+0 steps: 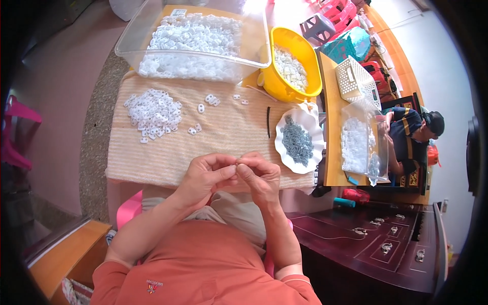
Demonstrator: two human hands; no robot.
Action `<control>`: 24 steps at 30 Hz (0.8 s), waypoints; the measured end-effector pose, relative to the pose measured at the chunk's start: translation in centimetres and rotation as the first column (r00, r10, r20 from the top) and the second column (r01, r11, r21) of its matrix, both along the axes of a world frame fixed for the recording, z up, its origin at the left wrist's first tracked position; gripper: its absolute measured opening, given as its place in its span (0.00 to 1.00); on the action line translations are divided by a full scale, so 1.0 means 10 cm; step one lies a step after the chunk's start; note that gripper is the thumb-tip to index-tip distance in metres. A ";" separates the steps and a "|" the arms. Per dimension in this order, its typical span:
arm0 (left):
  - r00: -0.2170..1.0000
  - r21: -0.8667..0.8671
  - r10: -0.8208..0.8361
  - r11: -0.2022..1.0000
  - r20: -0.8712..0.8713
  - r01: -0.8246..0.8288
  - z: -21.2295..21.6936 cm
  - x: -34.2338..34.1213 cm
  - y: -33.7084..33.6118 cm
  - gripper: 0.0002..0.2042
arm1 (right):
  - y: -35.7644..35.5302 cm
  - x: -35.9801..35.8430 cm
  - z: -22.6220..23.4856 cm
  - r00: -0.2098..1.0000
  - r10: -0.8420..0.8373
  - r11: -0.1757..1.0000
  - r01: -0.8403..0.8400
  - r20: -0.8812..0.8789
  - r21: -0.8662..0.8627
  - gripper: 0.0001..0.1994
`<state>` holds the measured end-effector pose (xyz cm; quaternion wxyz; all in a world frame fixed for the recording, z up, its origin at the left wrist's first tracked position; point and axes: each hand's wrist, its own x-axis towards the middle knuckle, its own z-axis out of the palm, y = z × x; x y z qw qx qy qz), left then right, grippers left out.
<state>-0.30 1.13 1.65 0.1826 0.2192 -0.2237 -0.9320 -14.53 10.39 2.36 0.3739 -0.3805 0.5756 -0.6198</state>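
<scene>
Above the near edge of a striped cloth (178, 165) on the table, my left hand (204, 175) and my right hand (262, 178) meet fingertip to fingertip. Thumb and forefinger of each are pinched together. Whatever lies between them is too small and covered to name. To the left on the cloth lies a heap of small white plastic pieces (152, 113) with two holes each. Several more such pieces (212, 99) are scattered to its right. A white scalloped bowl (280, 153) near my right hand holds many small grey parts (297, 141). Beyond my hands lies a thin black strip (268, 122).
At the far side stands a large clear bin (124, 46) of white pieces, beside a yellow tub (316, 71) with cream-coloured pieces. On the right, another person (406, 132) sits at a second table with a clear box (382, 152) and a white perforated basket (354, 79).
</scene>
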 end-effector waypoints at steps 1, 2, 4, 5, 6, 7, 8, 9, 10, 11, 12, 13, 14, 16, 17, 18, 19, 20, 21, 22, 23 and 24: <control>1.000 0.000 0.000 1.000 -0.001 0.000 -0.01 0.00 0.00 0.09 | -0.01 0.01 0.01 0.999 0.014 1.000 -0.014 0.038 -0.003 0.05; 1.000 0.003 0.004 1.000 -0.006 -0.004 -0.02 -0.01 0.00 0.09 | -0.01 0.01 0.01 0.997 0.028 1.000 -0.028 0.076 -0.007 0.05; 1.000 0.006 0.007 1.000 -0.011 -0.007 -0.03 -0.01 0.00 0.08 | 0.00 -0.02 -0.03 0.994 0.051 0.999 -0.050 0.096 -0.008 0.05; 1.000 0.025 0.007 1.000 -0.011 -0.007 -0.03 -0.01 0.00 0.08 | 0.01 -0.03 -0.05 0.990 0.074 0.997 -0.073 0.118 -0.008 0.05; 1.000 0.043 0.007 0.999 -0.011 -0.007 -0.03 -0.01 -0.01 0.07 | 0.01 -0.03 -0.05 0.990 0.072 0.997 -0.072 0.118 -0.009 0.05; 1.000 0.042 0.007 0.999 -0.011 -0.007 -0.04 -0.01 -0.01 0.07 | 0.00 -0.02 -0.03 0.987 0.080 0.997 -0.079 0.139 -0.011 0.05; 1.000 0.045 0.011 0.999 -0.020 -0.010 -0.05 -0.01 -0.01 0.07 | 0.00 -0.02 -0.03 0.983 0.088 0.996 -0.087 0.160 -0.014 0.05; 0.999 0.047 0.016 0.999 -0.029 -0.014 -0.05 -0.01 -0.01 0.07 | 0.00 -0.02 -0.03 0.983 0.089 0.996 -0.087 0.160 -0.015 0.05; 0.999 0.046 0.016 0.999 -0.029 -0.015 -0.05 -0.01 -0.01 0.07 | 0.00 -0.03 -0.03 0.986 0.101 0.995 -0.101 0.134 -0.013 0.06; 1.000 0.043 0.017 0.999 -0.025 -0.016 -0.05 0.00 -0.01 0.07 | 0.01 -0.04 -0.04 0.988 0.115 0.993 -0.114 0.108 -0.011 0.06; 1.000 0.040 0.019 0.999 -0.021 -0.018 -0.05 0.00 -0.01 0.07 | 0.01 -0.05 -0.04 0.987 0.116 0.993 -0.115 0.108 -0.013 0.06; 1.000 0.038 0.019 0.999 -0.021 -0.019 -0.05 0.00 -0.02 0.07 | 0.01 -0.06 -0.05 0.991 0.123 0.992 -0.122 0.061 -0.012 0.06; 1.000 0.035 0.020 0.999 -0.013 -0.020 -0.04 0.00 -0.02 0.06 | 0.01 -0.06 -0.05 0.991 0.130 0.992 -0.129 0.013 -0.012 0.07; 1.000 0.033 0.022 0.999 -0.003 -0.022 -0.05 0.00 -0.03 0.06 | 0.01 -0.05 -0.06 0.992 0.126 0.992 -0.126 0.028 -0.015 0.06; 1.000 0.023 0.027 0.999 0.001 -0.027 -0.05 0.00 -0.02 0.06 | 0.01 -0.05 -0.07 0.992 0.122 0.993 -0.121 0.042 -0.017 0.06; 0.999 0.013 0.031 0.999 0.005 -0.031 -0.06 0.00 -0.02 0.06 | 0.01 -0.04 -0.07 0.992 0.122 0.992 -0.122 0.044 -0.016 0.06; 0.999 0.014 0.032 0.999 0.008 -0.032 -0.06 0.00 -0.02 0.06 | 0.01 -0.04 -0.06 0.991 0.121 0.993 -0.122 0.060 0.007 0.06; 0.999 0.008 0.035 0.999 0.004 -0.035 -0.06 0.00 -0.02 0.06 | 0.01 -0.03 -0.05 0.990 0.119 0.992 -0.122 0.075 0.030 0.06; 0.999 0.003 0.039 0.999 0.000 -0.039 -0.07 0.00 -0.02 0.06 | 0.01 -0.02 -0.05 0.990 0.119 0.992 -0.122 0.079 0.032 0.06; 0.999 0.005 0.040 0.999 0.003 -0.040 -0.07 0.00 -0.02 0.06 | 0.02 -0.01 -0.06 0.989 0.103 0.993 -0.108 0.103 0.042 0.05; 0.999 0.008 0.048 0.999 0.009 -0.048 -0.06 0.00 -0.02 0.05 | 0.02 0.00 -0.06 0.988 0.087 0.994 -0.094 0.127 0.052 0.05; 0.998 0.011 0.056 0.998 0.017 -0.056 -0.06 0.00 -0.02 0.05 | 0.02 0.01 -0.06 0.987 0.088 0.994 -0.096 0.132 0.055 0.05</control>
